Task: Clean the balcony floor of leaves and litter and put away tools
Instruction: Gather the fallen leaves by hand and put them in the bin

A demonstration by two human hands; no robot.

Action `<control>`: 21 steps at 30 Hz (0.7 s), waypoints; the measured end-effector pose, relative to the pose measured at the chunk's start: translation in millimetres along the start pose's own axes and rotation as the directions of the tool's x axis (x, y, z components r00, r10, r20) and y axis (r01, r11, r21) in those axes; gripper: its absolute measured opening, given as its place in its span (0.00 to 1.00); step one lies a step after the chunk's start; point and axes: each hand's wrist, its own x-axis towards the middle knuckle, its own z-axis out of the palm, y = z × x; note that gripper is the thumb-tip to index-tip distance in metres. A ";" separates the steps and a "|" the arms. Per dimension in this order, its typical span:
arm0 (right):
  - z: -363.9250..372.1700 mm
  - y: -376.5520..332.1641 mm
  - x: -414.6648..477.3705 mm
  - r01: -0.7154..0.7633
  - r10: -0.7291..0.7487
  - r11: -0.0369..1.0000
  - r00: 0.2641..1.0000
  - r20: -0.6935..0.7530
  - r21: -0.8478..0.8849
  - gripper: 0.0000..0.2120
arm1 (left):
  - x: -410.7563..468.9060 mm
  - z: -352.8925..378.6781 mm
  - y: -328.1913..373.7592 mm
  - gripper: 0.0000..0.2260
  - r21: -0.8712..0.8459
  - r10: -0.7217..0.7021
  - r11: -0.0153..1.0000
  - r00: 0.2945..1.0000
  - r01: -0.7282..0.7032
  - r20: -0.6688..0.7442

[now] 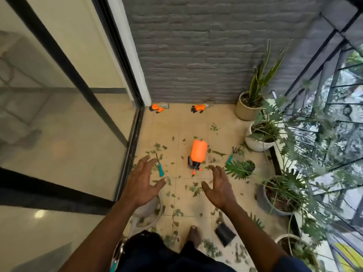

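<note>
Both hands are out in front, lower middle of the frame, over the floor. The left hand (pixel 141 183) has its fingers spread wide. The right hand (pixel 220 187) has fingers spread and slightly bent. Palms are turned partly toward each other. Neither holds anything or touches a thing.

The tiled balcony floor (pixel 188 122) is littered w/ small green leaves (pixel 194 190), thickest around frame ctr and down toward the bottom edge. An orange spray bottle (pixel 198 152) lies on its side at ctr, black pump head & nozzle pointing toward the hands, just above the gap btwn them. A teal-handled hand tool (pixel 160 169) lies by the left hand's fingertips in the picture. A second teal-handled one, a small pronged rake (pixel 229 159), lies right of the bottle.

Two orange gloves sit at the foot of the grey brick wall (pixel 196 46), upper ctr: one glove (pixel 157 108) in the corner by the glass door (pixel 68 114), the other glove (pixel 198 108) further right, w/ black claw tips.

On the right side, potted plants stand in a row along the railing (pixel 334 95): beige pot (pixel 244 108), white pot (pixel 257 142), grey pot (pixel 275 201). A small black pot (pixel 249 166) w/ a leafy plant lies tipped over btwn the rake and the grey pot. A dark flat object (pixel 225 233), can't tell what, lies lower right of ctr beside a bare foot (pixel 193 235).
</note>
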 end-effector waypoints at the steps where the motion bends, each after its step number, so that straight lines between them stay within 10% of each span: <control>1: -2.5 2.3 6.4 -0.009 0.009 1.000 1.000 0.001 0.014 0.34 | 6.4 -0.2 3.3 0.43 0.008 0.008 1.000 1.000 -0.008 -0.007; 21: -71.9 -56.4 277.7 -0.117 0.120 0.989 0.992 -0.033 0.089 0.33 | 302.4 -64.1 -1.2 0.42 0.037 0.014 0.999 1.000 -0.014 0.012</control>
